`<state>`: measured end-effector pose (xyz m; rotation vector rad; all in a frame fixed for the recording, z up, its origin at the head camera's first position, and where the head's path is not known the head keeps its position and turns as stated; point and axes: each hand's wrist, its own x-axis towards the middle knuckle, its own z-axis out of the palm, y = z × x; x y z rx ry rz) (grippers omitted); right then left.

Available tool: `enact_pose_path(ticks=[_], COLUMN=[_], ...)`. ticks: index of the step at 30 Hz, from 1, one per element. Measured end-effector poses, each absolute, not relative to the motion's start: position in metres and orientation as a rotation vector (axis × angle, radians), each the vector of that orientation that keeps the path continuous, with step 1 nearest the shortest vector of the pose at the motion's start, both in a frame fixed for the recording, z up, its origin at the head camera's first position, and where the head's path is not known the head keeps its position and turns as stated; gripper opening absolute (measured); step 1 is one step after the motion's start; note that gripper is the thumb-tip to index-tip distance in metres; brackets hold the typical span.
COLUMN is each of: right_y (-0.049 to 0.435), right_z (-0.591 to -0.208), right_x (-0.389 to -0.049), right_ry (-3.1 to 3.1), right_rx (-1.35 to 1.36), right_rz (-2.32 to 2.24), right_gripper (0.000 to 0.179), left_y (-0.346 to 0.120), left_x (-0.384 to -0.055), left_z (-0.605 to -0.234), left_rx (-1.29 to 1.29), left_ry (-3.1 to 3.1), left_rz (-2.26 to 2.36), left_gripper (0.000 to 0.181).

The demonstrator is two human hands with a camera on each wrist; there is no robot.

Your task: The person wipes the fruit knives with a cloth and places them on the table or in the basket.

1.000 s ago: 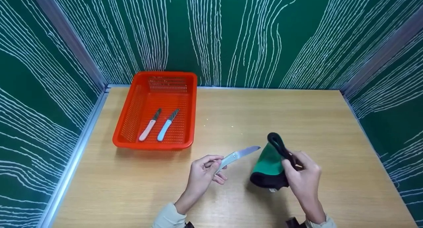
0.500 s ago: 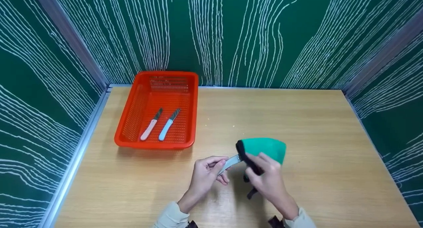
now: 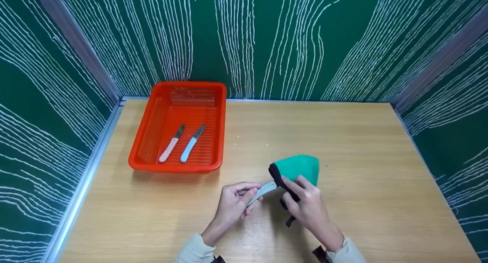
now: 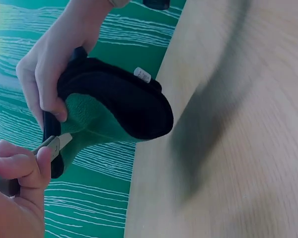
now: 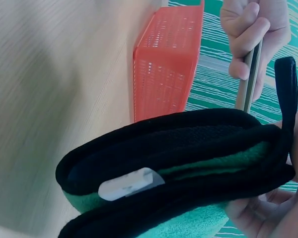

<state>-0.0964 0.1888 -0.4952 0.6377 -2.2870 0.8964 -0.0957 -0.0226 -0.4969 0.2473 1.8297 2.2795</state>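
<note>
My left hand (image 3: 230,206) pinches the pale green handle of a small folding knife (image 3: 264,191), blade pointing right. In my right hand (image 3: 314,213) is a green cloth (image 3: 300,167) with thick black edging, gripped by its folded border. The cloth's edge covers the blade in the head view. From the left wrist, part of the knife's blade (image 4: 64,141) shows against the green fabric, between the cloth's black edges. A white tag (image 5: 126,184) and a black loop (image 5: 286,94) stand out on the cloth in the right wrist view.
A red plastic basket (image 3: 175,167) stands at the back left of the wooden table (image 3: 362,141). Inside lie a pink-handled knife (image 3: 168,151) and a blue-handled knife (image 3: 189,150). Tiny white crumbs dot the table. Green walls with white lines enclose it.
My right hand has brought the cloth leftward onto the knife, over its blade. In the last half second both have shifted only slightly. The left hand keeps its hold on the handle.
</note>
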Motion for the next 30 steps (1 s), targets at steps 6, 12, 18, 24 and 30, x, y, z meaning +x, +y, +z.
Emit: enact_pose_path(ticks=[6, 12, 18, 24, 30], right_y=[0.197, 0.207, 0.222, 0.238, 0.234], right_z=[-0.499, -0.502, -0.503, -0.5, -0.482], right_x=[-0.096, -0.094, -0.096, -0.094, -0.089], right_ry=[-2.274, -2.279, -2.29, -2.279, -2.136], right_rx=[0.581, 0.503, 0.403, 0.252, 0.154], right_rz=[0.904, 0.892, 0.903, 0.989, 1.098], right_gripper=[0.035, 0.039, 0.035, 0.027, 0.027], left_y=[-0.026, -0.03, -0.034, -0.038, -0.039], left_x=[-0.096, -0.096, -0.095, -0.098, -0.099], left_z=[-0.497, -0.496, -0.493, -0.493, -0.497], left_rx=[0.291, 0.265, 0.277, 0.296, 0.287], left_ry=[1.794, 1.78, 1.825, 1.877, 1.898], left_rz=[2.268, 2.234, 2.22, 2.221, 2.227], left_gripper=[0.02, 0.021, 0.021, 0.019, 0.018])
